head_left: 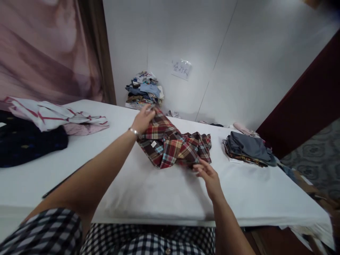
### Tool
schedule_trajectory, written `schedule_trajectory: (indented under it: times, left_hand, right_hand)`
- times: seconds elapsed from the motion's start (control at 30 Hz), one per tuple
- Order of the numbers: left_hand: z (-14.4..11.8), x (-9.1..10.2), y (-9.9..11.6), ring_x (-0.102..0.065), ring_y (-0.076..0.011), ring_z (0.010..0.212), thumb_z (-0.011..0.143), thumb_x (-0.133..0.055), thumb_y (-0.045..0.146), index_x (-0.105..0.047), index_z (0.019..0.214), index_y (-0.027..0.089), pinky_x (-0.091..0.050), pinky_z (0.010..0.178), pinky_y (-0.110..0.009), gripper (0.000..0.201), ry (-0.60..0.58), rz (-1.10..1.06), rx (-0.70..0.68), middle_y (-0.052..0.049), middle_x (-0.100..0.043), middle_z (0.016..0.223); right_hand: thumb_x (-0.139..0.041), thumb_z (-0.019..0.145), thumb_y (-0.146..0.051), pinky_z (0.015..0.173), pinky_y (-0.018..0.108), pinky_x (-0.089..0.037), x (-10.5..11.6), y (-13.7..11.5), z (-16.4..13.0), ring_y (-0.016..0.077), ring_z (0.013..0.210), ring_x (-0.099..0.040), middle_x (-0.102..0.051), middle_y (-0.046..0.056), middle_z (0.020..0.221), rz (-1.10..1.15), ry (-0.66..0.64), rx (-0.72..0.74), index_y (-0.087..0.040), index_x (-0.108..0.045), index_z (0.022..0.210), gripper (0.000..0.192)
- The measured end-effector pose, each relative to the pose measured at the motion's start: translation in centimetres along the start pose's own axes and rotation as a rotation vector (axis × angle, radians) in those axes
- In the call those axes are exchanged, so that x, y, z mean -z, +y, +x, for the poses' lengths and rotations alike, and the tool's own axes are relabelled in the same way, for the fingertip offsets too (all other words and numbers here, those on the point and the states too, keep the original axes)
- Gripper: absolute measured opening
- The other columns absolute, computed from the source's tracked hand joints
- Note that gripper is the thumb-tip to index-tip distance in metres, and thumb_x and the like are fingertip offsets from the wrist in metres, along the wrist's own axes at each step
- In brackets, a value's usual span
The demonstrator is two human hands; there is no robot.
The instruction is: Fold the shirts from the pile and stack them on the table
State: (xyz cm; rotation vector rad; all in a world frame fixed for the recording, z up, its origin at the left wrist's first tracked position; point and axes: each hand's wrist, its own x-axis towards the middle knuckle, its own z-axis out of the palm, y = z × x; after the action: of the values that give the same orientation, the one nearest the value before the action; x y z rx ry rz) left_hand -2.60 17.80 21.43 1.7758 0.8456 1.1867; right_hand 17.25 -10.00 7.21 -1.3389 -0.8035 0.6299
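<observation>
A plaid shirt (175, 143) in red, brown, cream and blue is bunched over the middle of the white-covered table (148, 198). A small white label shows on its left part. My left hand (144, 118) pinches the shirt's upper left end and lifts it off the cloth. At the lower right edge of the shirt, my right hand (208, 175) has thumb and fingers closed on the fabric.
Folded clothes (248, 147) with a dark grey piece on top lie to the right. Dark blue (34, 141) and white-and-red garments (53, 113) lie left. A tall clothes stack (145, 88) stands at the back by the wall, near a handwritten sign (181, 69).
</observation>
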Motion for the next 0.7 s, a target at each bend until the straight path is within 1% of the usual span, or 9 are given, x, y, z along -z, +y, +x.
schedule_trajectory:
  times: [0.07,0.17,0.2,0.27,0.33,0.4,0.5,0.6,0.7]
  left_hand:
    - [-3.6,0.7,-3.1,-0.057,-0.0244,0.12,0.079,-0.064,0.037,-0.054,0.128,0.008,-0.042,0.102,-0.037,0.057,0.045,0.083,0.097,-0.015,-0.063,0.127]
    - [-9.4,2.4,-8.3,-0.063,-0.0325,0.109,0.076,-0.061,0.041,-0.061,0.116,0.007,-0.049,0.093,-0.044,0.052,0.158,0.179,0.288,-0.021,-0.068,0.112]
    - [-11.1,2.8,-9.7,-0.065,-0.032,0.107,0.076,-0.06,0.044,-0.061,0.115,0.01,-0.05,0.092,-0.044,0.052,0.202,0.215,0.378,-0.019,-0.07,0.108]
    - [-14.1,3.3,-11.6,-0.067,-0.0306,0.102,0.076,-0.059,0.048,-0.06,0.118,0.013,-0.051,0.09,-0.043,0.054,0.211,0.238,0.467,-0.016,-0.071,0.102]
    - [-16.3,3.1,-12.2,-0.069,-0.0288,0.093,0.076,-0.058,0.051,-0.057,0.123,0.015,-0.052,0.086,-0.042,0.059,0.127,0.228,0.482,-0.013,-0.072,0.097]
    - [-17.8,2.3,-11.9,-0.069,-0.028,0.091,0.078,-0.056,0.052,-0.053,0.128,0.015,-0.053,0.084,-0.043,0.062,0.029,0.256,0.422,-0.013,-0.071,0.101]
    - [-19.1,0.6,-11.1,-0.058,-0.03,0.117,0.078,-0.058,0.046,-0.052,0.131,0.016,-0.047,0.099,-0.047,0.061,-0.068,0.451,0.163,-0.017,-0.059,0.131]
    - [-19.4,-1.1,-10.8,-0.042,-0.0336,0.135,0.074,-0.067,0.036,-0.057,0.126,0.02,-0.039,0.107,-0.051,0.056,-0.218,0.677,-0.009,-0.015,-0.045,0.147]
    - [-18.2,-1.7,-10.8,-0.05,-0.0353,0.126,0.074,-0.066,0.025,-0.069,0.103,0.022,-0.044,0.1,-0.052,0.029,-0.24,0.723,0.024,-0.013,-0.06,0.132]
  right_hand:
    - [-0.07,0.075,-0.05,0.065,0.036,-0.054,0.6,1.2,-1.3,0.0213,0.076,-0.067,-0.074,0.008,0.089,-0.056,-0.035,-0.02,-0.022,-0.064,0.118,0.052]
    - [-0.067,0.076,-0.054,0.066,0.037,-0.056,2.2,2.8,-2.3,0.0228,0.076,-0.068,-0.074,0.008,0.085,-0.156,0.005,-0.05,-0.021,-0.068,0.11,0.047]
    - [-0.066,0.077,-0.054,0.068,0.039,-0.056,2.7,3.3,-2.3,0.0241,0.08,-0.069,-0.074,0.009,0.089,-0.216,0.031,-0.04,-0.021,-0.069,0.108,0.045]
    - [-0.062,0.08,-0.05,0.079,0.043,-0.056,3.4,3.9,-1.7,0.0273,0.096,-0.067,-0.072,0.011,0.106,-0.385,0.066,0.052,-0.021,-0.069,0.11,0.042]
    - [-0.059,0.083,-0.043,0.098,0.048,-0.048,3.7,4.3,-0.4,0.0293,0.119,-0.058,-0.063,0.012,0.128,-0.592,0.048,0.217,-0.022,-0.065,0.119,0.043]
    - [-0.058,0.082,-0.036,0.11,0.052,-0.035,3.7,4.7,1.4,0.0296,0.135,-0.043,-0.051,0.011,0.143,-0.786,-0.004,0.339,-0.023,-0.059,0.13,0.049]
    - [-0.059,0.078,-0.026,0.112,0.055,-0.029,3.3,5.3,3.9,0.0311,0.141,-0.034,-0.047,0.01,0.146,-1.003,-0.086,0.316,-0.023,-0.057,0.133,0.055]
    - [-0.054,0.08,-0.022,0.11,0.056,-0.03,2.3,5.2,5.7,0.0318,0.136,-0.04,-0.059,0.01,0.135,-1.102,-0.181,0.254,-0.023,-0.069,0.113,0.037]
    - [-0.046,0.086,-0.023,0.108,0.054,-0.03,0.8,3.4,5.9,0.0277,0.111,-0.06,-0.072,0.007,0.105,-1.08,-0.226,0.274,-0.023,-0.072,0.091,0.026]
